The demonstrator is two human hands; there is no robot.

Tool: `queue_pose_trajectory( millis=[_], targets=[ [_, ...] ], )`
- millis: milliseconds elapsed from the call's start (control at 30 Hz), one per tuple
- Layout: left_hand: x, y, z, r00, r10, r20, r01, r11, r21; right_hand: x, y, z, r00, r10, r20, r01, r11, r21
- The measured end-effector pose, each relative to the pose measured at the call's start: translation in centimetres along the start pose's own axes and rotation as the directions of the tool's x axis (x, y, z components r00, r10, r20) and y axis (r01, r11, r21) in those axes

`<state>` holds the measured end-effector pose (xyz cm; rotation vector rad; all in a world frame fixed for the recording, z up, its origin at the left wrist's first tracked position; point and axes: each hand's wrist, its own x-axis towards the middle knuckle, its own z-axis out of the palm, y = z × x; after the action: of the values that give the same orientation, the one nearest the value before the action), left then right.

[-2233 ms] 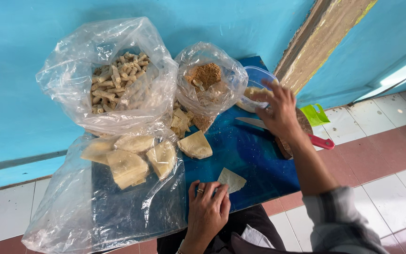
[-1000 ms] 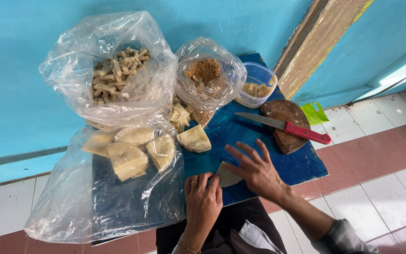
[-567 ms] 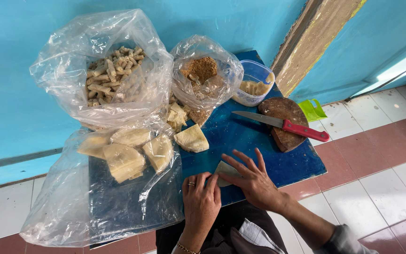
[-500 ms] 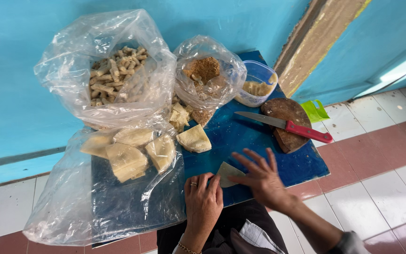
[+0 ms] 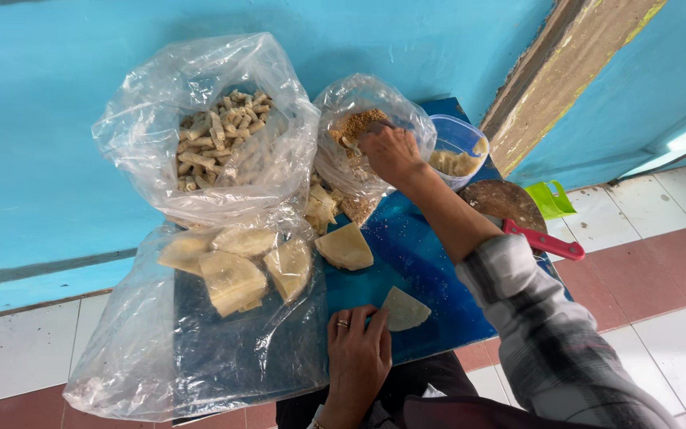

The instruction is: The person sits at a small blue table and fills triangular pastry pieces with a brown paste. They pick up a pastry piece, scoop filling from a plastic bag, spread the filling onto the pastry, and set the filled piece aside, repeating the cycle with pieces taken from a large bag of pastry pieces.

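Right hand (image 5: 391,152) is reaching into the crumb bag (image 5: 359,135) with fingertips hidden, grip unclear, while left hand (image 5: 357,357) presses flat on a pale wrapper (image 5: 405,308).

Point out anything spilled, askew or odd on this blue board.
Little stands out. The red-handled knife lies half hidden under the right arm, near the blue board's right edge. The right hand reaches into the clear bag of brown crumbs.

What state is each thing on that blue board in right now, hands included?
Right hand: reaching into the small bag, fingers hidden.
Left hand: flat, pressing the triangular wrapper.
Triangular wrapper: lying flat on the board.
Small bag of crumbs: open.
Big bag of rolls: open, full.
Flat bag of wrappers: open, lying down.
Plastic tub: lidless.
Red-handled knife: lying unused.
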<state>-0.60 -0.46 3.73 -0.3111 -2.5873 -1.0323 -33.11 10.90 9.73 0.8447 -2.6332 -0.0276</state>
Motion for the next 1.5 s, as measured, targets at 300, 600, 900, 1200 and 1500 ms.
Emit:
queue_pose_trajectory(
  millis=[300, 600, 900, 1200, 1500],
  targets=[
    [-0.2, -0.5, 0.4, 0.999, -0.003, 0.032, 0.003, 1.0, -0.021, 3.5, 0.1, 3.1, 0.884, 0.271, 0.381, -0.339, 0.933, 0.124],
    [-0.2, -0.5, 0.4, 0.999, -0.005, 0.041, 0.006, 1.0, -0.014, 1.8, 0.4, 4.7, 0.949, 0.315, 0.032, -0.308, 0.896, 0.321],
    [0.1, 0.2, 0.0, 0.999, 0.03, -0.041, -0.029, 0.999, 0.033, -3.3, -1.1, 0.4, 0.772, 0.635, -0.014, -0.359, 0.454, 0.815],
    [0.2, 0.4, -0.3, 0.999, 0.004, -0.037, -0.004, 1.0, 0.014, -7.0, -0.9, -1.6, 0.674, 0.72, 0.165, -0.218, -0.02, 0.976],
    [0.8, -0.5, 0.0, 0.984, -0.106, -0.146, 0.062, 0.957, -0.283, -19.2, -1.5, -6.0, 0.688, 0.601, 0.407, -0.317, -0.255, 0.913]
  ],
)
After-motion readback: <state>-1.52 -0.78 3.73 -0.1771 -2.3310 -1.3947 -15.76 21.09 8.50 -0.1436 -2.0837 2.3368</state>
